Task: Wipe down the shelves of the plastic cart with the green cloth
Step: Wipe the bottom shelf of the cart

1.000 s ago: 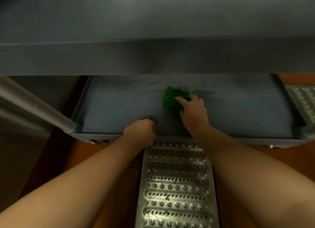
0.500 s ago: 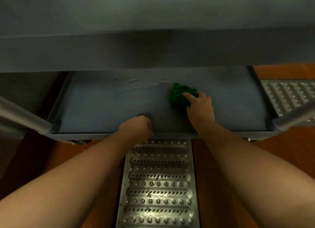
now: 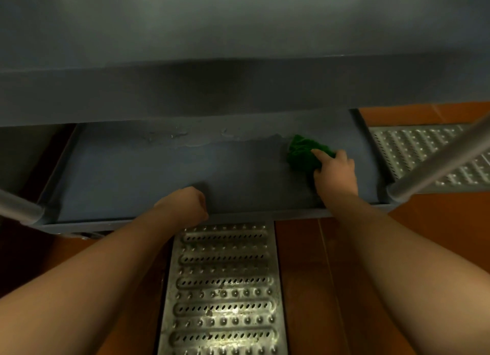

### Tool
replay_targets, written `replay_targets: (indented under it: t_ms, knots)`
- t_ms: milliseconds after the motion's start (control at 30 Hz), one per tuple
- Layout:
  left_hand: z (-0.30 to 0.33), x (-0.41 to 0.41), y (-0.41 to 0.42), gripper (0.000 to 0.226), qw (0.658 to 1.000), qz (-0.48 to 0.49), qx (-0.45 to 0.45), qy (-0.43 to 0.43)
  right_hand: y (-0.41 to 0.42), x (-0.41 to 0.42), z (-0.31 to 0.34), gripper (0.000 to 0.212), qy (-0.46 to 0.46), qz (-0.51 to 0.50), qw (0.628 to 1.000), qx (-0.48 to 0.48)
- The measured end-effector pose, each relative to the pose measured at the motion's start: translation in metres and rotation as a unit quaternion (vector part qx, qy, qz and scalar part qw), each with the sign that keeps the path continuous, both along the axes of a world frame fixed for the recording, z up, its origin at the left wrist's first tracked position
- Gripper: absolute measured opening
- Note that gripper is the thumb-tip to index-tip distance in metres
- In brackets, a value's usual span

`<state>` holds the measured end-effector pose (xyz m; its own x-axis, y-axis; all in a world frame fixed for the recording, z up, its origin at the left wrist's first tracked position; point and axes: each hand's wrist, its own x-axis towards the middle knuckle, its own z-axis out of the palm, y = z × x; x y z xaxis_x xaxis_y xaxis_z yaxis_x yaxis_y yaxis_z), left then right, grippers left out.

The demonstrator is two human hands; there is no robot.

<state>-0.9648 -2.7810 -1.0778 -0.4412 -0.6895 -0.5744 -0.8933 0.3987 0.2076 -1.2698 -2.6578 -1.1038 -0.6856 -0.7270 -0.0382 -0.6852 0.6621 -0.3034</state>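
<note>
Right hand [image 3: 335,173] grips the bunched green cloth [image 3: 302,153] against the lower shelf [image 3: 132,179] near its right end, likely to scrub under pressure, while the left hand [image 3: 185,205], fisted and empty as far as visible, rests at that shelf's front lip, apparently bracing.

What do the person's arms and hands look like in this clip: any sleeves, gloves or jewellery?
Both forearms are bare as far as the frame shows, with no sleeves in view. The left hand and right hand wear no gloves, and no rings, watch or markings are visible.
</note>
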Motion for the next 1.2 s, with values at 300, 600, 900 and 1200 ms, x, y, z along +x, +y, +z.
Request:
replay_targets:
  t_ms: [300, 600, 900, 1200]
  knots:
    - [0.008, 0.001, 0.005, 0.013, 0.999, -0.022, 0.003, -0.029, 0.031, -0.035, 0.004, 0.05, -0.013, -0.085, 0.996, -0.004]
    - [0.01, 0.015, 0.007, 0.011, 0.997, -0.054, 0.004, -0.049, 0.031, -0.024, 0.0, 0.043, -0.036, -0.122, 0.991, -0.05]
    - [0.008, 0.024, 0.007, 0.017, 0.996, -0.066, 0.056, -0.022, 0.007, -0.027, -0.015, 0.058, -0.033, -0.137, 0.989, -0.031]
    - [0.003, 0.023, 0.001, 0.03, 0.995, -0.07, 0.023, 0.066, -0.021, -0.015, -0.023, 0.059, -0.037, -0.078, 0.996, -0.039]
